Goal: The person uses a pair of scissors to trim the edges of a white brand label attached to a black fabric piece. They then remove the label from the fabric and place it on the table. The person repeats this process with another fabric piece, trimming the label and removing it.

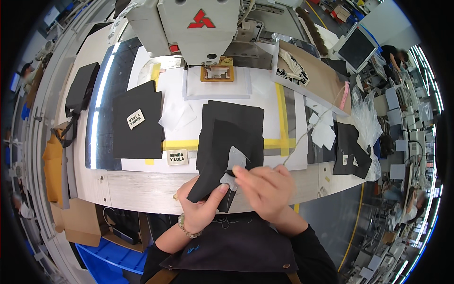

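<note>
Dark lettering is borne by a cream label (177, 157) left of the fingers (250, 181) and by a second label (135, 119) on a black panel (137, 146) farther left, a red three-pointed emblem (200, 19) by the machine head (208, 41) beyond them, and blue marking (193, 249) by the apron (236, 253) below.

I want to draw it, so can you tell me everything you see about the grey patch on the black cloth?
The grey patch looks thin, like paper or soft fabric, with uneven edges. It lies slanted against the black cloth, its lower part bunched. The right hand seems to pinch it there; the left hand has its thumb at the bottom end.
</note>
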`<state>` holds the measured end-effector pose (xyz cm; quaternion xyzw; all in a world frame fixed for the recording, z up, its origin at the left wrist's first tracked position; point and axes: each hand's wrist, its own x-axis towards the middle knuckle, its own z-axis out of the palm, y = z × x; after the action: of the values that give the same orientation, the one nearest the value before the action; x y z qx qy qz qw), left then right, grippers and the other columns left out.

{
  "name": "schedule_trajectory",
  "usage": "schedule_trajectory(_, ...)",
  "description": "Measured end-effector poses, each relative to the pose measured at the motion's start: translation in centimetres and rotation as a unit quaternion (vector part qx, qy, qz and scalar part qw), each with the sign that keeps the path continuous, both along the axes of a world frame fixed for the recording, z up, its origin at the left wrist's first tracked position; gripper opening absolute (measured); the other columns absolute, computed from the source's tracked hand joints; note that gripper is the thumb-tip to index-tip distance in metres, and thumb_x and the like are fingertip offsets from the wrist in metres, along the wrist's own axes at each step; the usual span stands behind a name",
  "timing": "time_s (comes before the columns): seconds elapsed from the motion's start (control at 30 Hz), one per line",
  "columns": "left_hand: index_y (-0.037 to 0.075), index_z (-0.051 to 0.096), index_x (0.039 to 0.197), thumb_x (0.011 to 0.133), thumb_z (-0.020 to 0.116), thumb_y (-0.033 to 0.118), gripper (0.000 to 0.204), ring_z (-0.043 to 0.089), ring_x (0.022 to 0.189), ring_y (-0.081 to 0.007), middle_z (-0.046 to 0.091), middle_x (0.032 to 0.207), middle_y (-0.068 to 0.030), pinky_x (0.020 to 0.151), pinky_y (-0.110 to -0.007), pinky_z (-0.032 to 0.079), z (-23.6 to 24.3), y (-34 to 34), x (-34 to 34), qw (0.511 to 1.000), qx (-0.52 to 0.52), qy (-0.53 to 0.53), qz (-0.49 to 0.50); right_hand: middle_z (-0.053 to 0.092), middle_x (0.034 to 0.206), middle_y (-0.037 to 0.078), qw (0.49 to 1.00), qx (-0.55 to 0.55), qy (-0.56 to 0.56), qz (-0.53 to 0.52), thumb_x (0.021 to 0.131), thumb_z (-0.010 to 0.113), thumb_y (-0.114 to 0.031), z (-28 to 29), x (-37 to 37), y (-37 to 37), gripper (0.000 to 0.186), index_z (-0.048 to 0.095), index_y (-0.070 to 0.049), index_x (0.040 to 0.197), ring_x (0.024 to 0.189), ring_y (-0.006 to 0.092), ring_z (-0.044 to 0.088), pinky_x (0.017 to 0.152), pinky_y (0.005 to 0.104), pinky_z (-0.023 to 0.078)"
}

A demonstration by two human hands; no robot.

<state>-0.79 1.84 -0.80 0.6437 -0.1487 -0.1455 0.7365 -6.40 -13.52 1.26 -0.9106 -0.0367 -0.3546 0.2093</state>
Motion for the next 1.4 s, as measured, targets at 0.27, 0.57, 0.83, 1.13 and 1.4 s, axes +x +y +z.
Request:
schedule_trajectory(0.27,-0.004,0.065,0.100,0.082,0.069,0.006,0.021,0.062,0.082,-0.0098,0.068,0.092,-0.0069,0.075,-0.024,0.049,0.2,0.1,1.0,0.960,-0.145,0.232,-0.050,0.054,0.082,-0.001,0.756,0.608,0.205,0.129,0.072,0.079,-0.008,-1.8,1.4,-3.0,0.063,0.051,-0.006,0.128,0.067,0.0020,0.044,0.055,0.0147,0.032)
schedule_trajectory(0.57,-0.003,0.061,0.105,0.073,0.075,-0.002,0.035,0.063,0.092,-0.0116,0.067,0.102,-0.0084,0.082,-0.026,0.049,-0.2,0.5,2.0,0.977,-0.088,0.154,-0.119,0.043,0.068,-0.008,0.783,0.551,0.279,0.078,0.074,0.074,-0.004,-0.9,0.2,-3.8,0.056,0.053,-0.008,0.126,0.055,-0.0007,0.031,0.051,0.0164,0.023)
schedule_trajectory(0.83,-0.003,0.062,0.103,0.074,0.074,-0.003,0.032,0.062,0.087,-0.0105,0.067,0.097,-0.0066,0.078,-0.025,0.049,-0.2,-0.7,1.4,0.990,-0.105,0.098,-0.004,0.052,0.073,0.002,0.972,0.201,0.034,-0.118,0.076,0.076,-0.030,-2.4,0.1,-3.2,0.070,0.045,-0.006,0.134,0.056,0.0140,0.047,0.049,0.0220,0.034)
schedule_trajectory(1.13,-0.002,0.064,0.092,0.074,0.073,-0.004,0.020,0.060,0.072,-0.0089,0.066,0.081,-0.0038,0.067,-0.024,0.048,0.4,-1.6,0.6,0.991,-0.086,0.088,0.055,0.046,0.065,-0.005,0.997,-0.043,0.039,-0.051,0.065,0.081,-0.017,0.9,-1.7,0.0,0.044,0.071,-0.012,0.107,0.054,0.0090,0.044,0.049,0.0253,0.027)
schedule_trajectory(1.4,-0.002,0.064,0.094,0.073,0.074,-0.004,0.023,0.061,0.075,-0.0102,0.066,0.085,-0.0045,0.068,-0.025,0.050,0.4,-1.6,0.5,0.990,-0.086,0.076,0.081,0.047,0.067,-0.006,0.995,-0.073,0.021,-0.066,0.063,0.081,-0.014,0.6,-1.8,0.2,0.042,0.071,-0.013,0.105,0.055,0.0068,0.045,0.048,0.0252,0.024)
